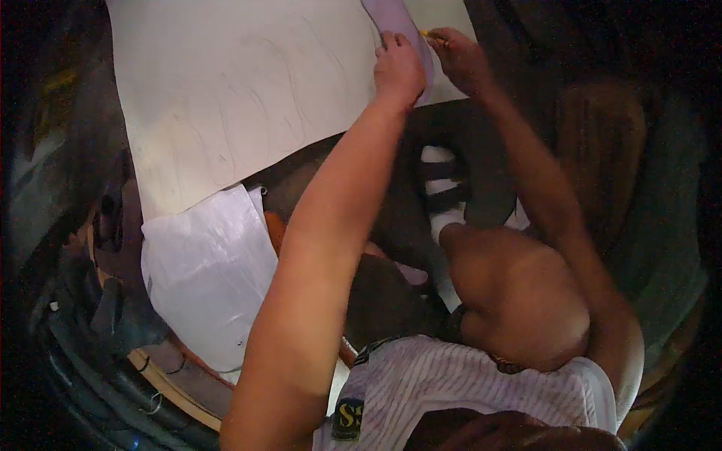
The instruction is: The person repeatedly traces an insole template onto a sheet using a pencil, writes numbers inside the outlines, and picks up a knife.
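A long purple sole-shaped template (396, 16) lies on a large white sheet (188, 90) at the top of the head view. My left hand (398, 71) is on the template, its fingers curled and pressing it against the sheet. Just right of the template's edge, my right hand (460, 62) is closed in a pinch around a thin yellow pencil (426, 33), with the tip at the edge. Several curved, sole-like outlines are drawn in thin dark lines across the sheet, left of my left hand.
A shiny white plastic bag (210, 270) lies against the sheet's near left edge. My bent knee (519, 293) is below my right arm, with a striped sandal (444, 184) beyond it. Dark material (83, 361) and a curved wooden rim (177, 395) are at lower left.
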Motion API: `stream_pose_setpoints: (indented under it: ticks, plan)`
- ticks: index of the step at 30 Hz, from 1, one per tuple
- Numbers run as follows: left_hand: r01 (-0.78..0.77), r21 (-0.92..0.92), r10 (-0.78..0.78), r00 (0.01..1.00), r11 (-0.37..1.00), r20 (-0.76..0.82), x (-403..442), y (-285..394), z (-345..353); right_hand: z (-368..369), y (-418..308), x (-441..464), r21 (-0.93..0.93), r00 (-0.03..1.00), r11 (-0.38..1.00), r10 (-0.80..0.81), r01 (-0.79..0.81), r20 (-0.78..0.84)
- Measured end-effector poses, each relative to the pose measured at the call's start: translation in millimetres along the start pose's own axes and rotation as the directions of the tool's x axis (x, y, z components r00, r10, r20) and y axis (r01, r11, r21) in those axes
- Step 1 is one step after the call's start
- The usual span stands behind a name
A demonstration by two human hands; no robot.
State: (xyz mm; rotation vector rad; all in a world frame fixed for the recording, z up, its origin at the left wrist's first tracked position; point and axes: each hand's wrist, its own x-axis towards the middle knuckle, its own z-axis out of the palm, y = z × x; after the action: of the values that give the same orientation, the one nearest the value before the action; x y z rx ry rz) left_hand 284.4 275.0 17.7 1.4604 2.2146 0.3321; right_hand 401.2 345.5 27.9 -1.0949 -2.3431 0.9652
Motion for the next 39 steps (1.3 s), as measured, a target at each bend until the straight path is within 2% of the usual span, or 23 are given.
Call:
stream_pose_setpoints:
  ticks: [8,11,13,14,15,16,17,18,20,22,23,26,27,28,29,30,32,33,34,35,37,38,39]
  plan:
    - [-0.003,0.054,0.002,1.0,0.999,0.018,3,-6,5,11,-19,-97,0.047,0.988,0.99,0.134,-0.13,-0.082]
    - [0.009,0.078,-0.01,1.0,0.997,0.013,3,-2,6,2,-38,-125,0.047,1.0,0.999,0.011,-0.012,0.026]
    - [0.01,0.037,-0.011,0.999,0.999,0.053,4,-2,4,-11,-59,-126,0.173,0.936,0.922,0.329,-0.346,0.122]
    - [0.019,-0.003,-0.018,0.995,1.0,0.099,3,-3,3,-20,-62,-120,0.175,0.936,0.921,0.33,-0.348,0.125]
    - [0.017,0.001,-0.017,0.995,1.0,0.099,-2,0,6,-31,-59,-109,0.201,0.913,0.895,0.408,-0.398,-0.013]
    - [0.069,0.038,-0.069,0.997,0.997,-0.024,-13,7,10,-39,-51,-101,0.237,0.862,0.865,0.483,-0.443,-0.151]
    - [0.124,0.068,-0.113,0.983,0.99,-0.146,-19,10,14,-38,-19,-98,0.242,0.858,0.861,0.489,-0.447,-0.158]
    - [0.114,0.07,-0.104,0.985,0.991,-0.141,-19,10,17,-32,26,-96,0.103,0.902,0.935,0.356,-0.341,-0.244]
    - [0.198,0.02,-0.188,0.956,0.98,-0.226,-21,9,19,-34,40,-89,-0.053,0.929,0.969,0.214,-0.241,-0.302]
    - [0.211,-0.034,-0.213,0.968,0.977,-0.133,-18,-1,11,-34,48,-83,0.016,0.924,0.93,0.367,-0.368,-0.111]
    - [0.233,-0.085,-0.237,0.97,0.969,-0.046,-18,-7,7,-24,67,-89,0.018,0.922,0.929,0.37,-0.371,-0.113]
    - [0.374,-0.102,-0.386,0.909,0.922,-0.158,-4,-20,6,-1,78,-94,-0.041,0.983,0.989,0.149,-0.145,0.105]
    - [0.371,-0.108,-0.384,0.908,0.922,-0.165,0,-30,-3,-2,69,-89,-0.003,0.923,0.933,0.355,-0.359,0.146]
    - [0.296,-0.251,-0.315,0.948,0.922,-0.041,4,-45,-14,-4,57,-84,0.029,0.818,0.83,0.541,-0.557,0.195]
    - [0.225,-0.396,-0.216,0.974,0.89,0.068,7,-51,-20,-4,63,-84,0.031,0.823,0.834,0.536,-0.55,0.186]
    - [0.036,-0.537,-0.164,0.968,0.843,-0.192,3,-49,-17,-4,70,-88,-0.009,0.918,0.937,0.345,-0.35,0.196]
    - [-0.04,-0.636,-0.118,0.972,0.771,-0.203,-5,-28,-39,-19,55,-85,-0.057,0.966,0.989,0.145,-0.136,0.213]
    - [-0.099,-0.723,-0.083,0.974,0.684,-0.212,-6,-17,-50,-37,44,-79,0.265,0.833,0.801,0.453,-0.537,0.316]
    - [-0.208,-0.76,-0.023,0.959,0.616,-0.281,-6,-10,-50,-51,30,-70,0.48,0.597,0.371,0.621,-0.795,0.508]
    - [-0.211,-0.76,-0.024,0.958,0.615,-0.285,-6,-4,-51,-59,28,-65,0.48,0.599,0.375,0.62,-0.793,0.507]
    - [-0.492,-0.388,0.252,0.813,0.779,-0.526,0,7,-51,-72,29,-57,0.733,0.716,-0.041,0.186,-0.679,0.673]
    - [-0.532,-0.319,0.321,0.788,0.784,-0.525,3,7,-43,-72,21,-52,0.737,0.72,-0.04,0.182,-0.675,0.669]
    - [-0.532,-0.319,0.322,0.788,0.784,-0.524,5,5,-36,-68,12,-48,0.787,0.759,0.024,0.285,-0.617,0.586]
